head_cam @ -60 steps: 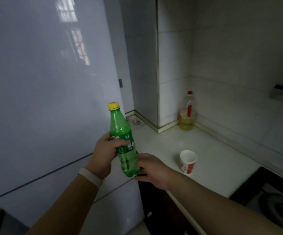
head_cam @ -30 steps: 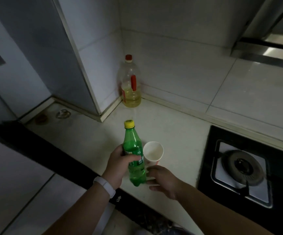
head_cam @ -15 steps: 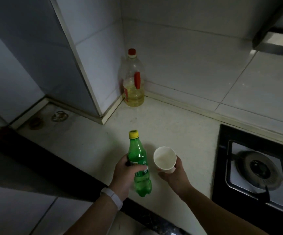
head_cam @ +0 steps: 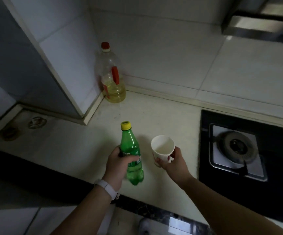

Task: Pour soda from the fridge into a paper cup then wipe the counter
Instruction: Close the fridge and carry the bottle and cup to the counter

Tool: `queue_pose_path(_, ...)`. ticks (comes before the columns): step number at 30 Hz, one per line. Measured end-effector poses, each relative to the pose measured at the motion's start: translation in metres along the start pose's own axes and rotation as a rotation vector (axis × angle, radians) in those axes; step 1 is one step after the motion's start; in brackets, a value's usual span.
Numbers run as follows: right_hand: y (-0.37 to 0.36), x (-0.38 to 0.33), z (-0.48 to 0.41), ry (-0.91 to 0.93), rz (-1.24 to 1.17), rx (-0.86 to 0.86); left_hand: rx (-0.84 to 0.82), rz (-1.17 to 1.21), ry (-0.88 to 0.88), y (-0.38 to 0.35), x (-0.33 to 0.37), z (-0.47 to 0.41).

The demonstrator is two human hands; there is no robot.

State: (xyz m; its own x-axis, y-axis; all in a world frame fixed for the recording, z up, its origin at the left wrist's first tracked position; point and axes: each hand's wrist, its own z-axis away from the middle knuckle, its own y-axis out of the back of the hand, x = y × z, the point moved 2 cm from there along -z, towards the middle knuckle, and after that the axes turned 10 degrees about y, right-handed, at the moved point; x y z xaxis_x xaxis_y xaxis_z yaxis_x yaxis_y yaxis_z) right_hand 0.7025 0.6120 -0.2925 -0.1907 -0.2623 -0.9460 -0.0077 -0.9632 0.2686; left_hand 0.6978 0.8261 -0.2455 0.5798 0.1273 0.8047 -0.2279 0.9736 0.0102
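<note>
Head view, looking down: a pale counter with a dark front edge runs beneath both hands and meets white wall tiles on the far side. A tiled column juts onto the counter beyond the left hand, forming a corner.

Left hand: fingers wrapped around the middle of the green soda bottle, clamped on its label zone. The bottle stands roughly upright, its yellow cap still fitted, its base appearing just above the counter near the front edge. A white wristband sits on this wrist.

Right hand: fingers closed around the lower body of the paper cup, which is tilted with its mouth toward the camera and held clear of the counter. The interior looks empty. The cup is just beside the bottle, to its right, not touching it.

Beyond the left hand, in the corner between column and wall, stands a clear oil bottle with a red cap and yellow liquid in its lower part, well apart from both hands. To the right of the right hand lies a black gas hob with one burner visible. A range hood edge shows above it. Nothing lies on the counter between the hands and the oil bottle.
</note>
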Motion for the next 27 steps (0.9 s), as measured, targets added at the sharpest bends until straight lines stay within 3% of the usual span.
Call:
queue_pose_path(12, 0.142, 0.019, 0.074, -0.011, -0.061, 0.29, -0.293, -0.175, -0.049, -0.133, 0.0, 0.044)
queue_pose_path(27, 0.37, 0.067, 0.263, -0.006, -0.083, 0.702, -0.652, -0.408, -0.164, -0.361, -0.059, 0.236)
